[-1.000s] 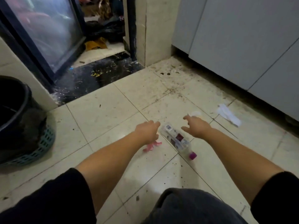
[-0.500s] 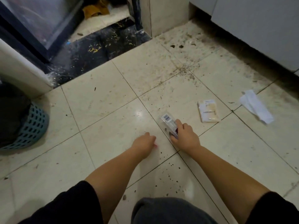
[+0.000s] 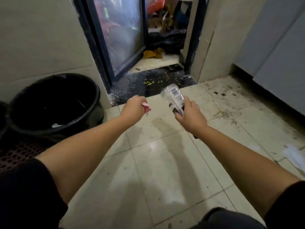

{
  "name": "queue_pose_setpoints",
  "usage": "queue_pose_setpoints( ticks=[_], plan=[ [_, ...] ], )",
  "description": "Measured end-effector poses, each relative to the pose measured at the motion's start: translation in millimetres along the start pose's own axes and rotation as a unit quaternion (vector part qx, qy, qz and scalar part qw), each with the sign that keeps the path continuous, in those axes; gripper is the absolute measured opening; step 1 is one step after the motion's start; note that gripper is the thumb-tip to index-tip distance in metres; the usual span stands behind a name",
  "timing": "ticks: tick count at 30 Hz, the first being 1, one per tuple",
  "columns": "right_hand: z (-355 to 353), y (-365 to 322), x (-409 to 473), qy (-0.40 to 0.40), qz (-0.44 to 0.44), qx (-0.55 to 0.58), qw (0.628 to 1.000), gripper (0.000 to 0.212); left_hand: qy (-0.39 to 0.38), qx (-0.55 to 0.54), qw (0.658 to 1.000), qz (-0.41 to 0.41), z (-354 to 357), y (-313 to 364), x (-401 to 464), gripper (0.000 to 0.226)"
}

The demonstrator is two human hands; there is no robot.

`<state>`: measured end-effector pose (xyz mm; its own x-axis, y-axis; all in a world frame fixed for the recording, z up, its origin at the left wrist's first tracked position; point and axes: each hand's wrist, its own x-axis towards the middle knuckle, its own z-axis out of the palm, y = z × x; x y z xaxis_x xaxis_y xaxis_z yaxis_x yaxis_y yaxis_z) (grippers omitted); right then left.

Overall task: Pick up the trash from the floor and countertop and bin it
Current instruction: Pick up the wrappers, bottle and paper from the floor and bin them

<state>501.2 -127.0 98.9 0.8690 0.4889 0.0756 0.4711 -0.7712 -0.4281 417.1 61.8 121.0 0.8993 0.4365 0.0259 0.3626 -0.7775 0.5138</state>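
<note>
The right hand (image 3: 191, 115) wraps its fingers (image 3: 188, 103) around the lower part of a clear plastic bottle (image 3: 173, 98), which tilts up and away from the palm with its barcoded base pointing toward the dark threshold ahead. The grip sits near the capped end, so most of the bottle's length sticks out beyond the knuckles; I judge it light enough that this hold will do, provided the fingers keep their curl until the hand is over the opening. The left hand (image 3: 134, 107) is closed into a loose fist, pinching a small pink scrap (image 3: 146, 107) that pokes out on the thumb side.

Both loads hang in the air above the tiled floor (image 3: 165, 162). The black bin (image 3: 54, 103) stands well to the left of the left fist, against the wall, its mouth open and wide.

To finish this step well, the left hand should probably travel first, since it is nearer the bin, and open only once it is above the middle of the mouth, because a scrap that light could drift past the rim. The right hand must then cross farther; turning the bottle so it drops lengthwise would likely keep it from bouncing off the edge.

A white paper piece (image 3: 295, 157) lies on the floor to the right of the right forearm, yet to be gathered.
</note>
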Motion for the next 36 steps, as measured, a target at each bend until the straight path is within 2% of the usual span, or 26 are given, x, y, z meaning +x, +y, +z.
queue_pose_setpoints(
  ticks=[6, 10, 12, 16, 17, 19, 21, 25, 28, 30, 32, 34, 36],
  plan=[
    [15, -156, 27, 0.036, -0.112, 0.012, 0.993, 0.069, 0.108, -0.018, 0.994, 0.016, -131, -101, 0, 0.01],
    [35, -238, 37, 0.046, -0.135, 0.045, 0.989, 0.07, 0.094, 0.015, 0.995, -0.033, -171, -189, -4, 0.011],
    [46, -267, 39, 0.038, -0.138, 0.052, 0.988, 0.072, 0.041, 0.04, 0.996, -0.064, -170, -226, -9, 0.013],
    [60, -299, 40, 0.021, -0.147, 0.033, 0.988, 0.074, -0.169, 0.051, 0.973, -0.152, -153, -264, -12, 0.02],
    [61, -304, 41, 0.022, -0.146, 0.035, 0.988, 0.074, -0.212, 0.059, 0.964, -0.153, -151, -267, -12, 0.026],
    [60, -313, 41, 0.034, -0.146, 0.057, 0.987, 0.073, -0.249, 0.074, 0.958, -0.126, -149, -275, -10, 0.054],
    [58, -327, 42, 0.048, -0.151, 0.082, 0.984, 0.071, -0.195, 0.082, 0.974, -0.08, -156, -277, -8, 0.065],
    [66, -389, 38, 0.042, -0.195, 0.178, 0.964, 0.065, -0.028, 0.026, 0.999, -0.032, -200, -297, -27, 0.038],
    [86, -455, 23, -0.016, -0.208, 0.316, 0.926, 0.064, 0.042, 0.11, 0.992, -0.038, -241, -347, -68, 0.033],
    [107, -500, 9, -0.06, -0.22, 0.371, 0.9, 0.063, 0.069, 0.191, 0.975, -0.092, -267, -394, -101, 0.039],
    [138, -539, -4, -0.114, -0.244, 0.376, 0.887, 0.058, 0.093, 0.224, 0.951, -0.193, -288, -441, -136, 0.047],
    [177, -568, -15, -0.18, -0.254, 0.345, 0.886, 0.054, 0.097, 0.22, 0.926, -0.291, -298, -478, -167, 0.058],
    [216, -585, -24, -0.256, -0.24, 0.284, 0.892, 0.053, 0.083, 0.152, 0.918, -0.356, -297, -502, -187, 0.061]
  ],
)
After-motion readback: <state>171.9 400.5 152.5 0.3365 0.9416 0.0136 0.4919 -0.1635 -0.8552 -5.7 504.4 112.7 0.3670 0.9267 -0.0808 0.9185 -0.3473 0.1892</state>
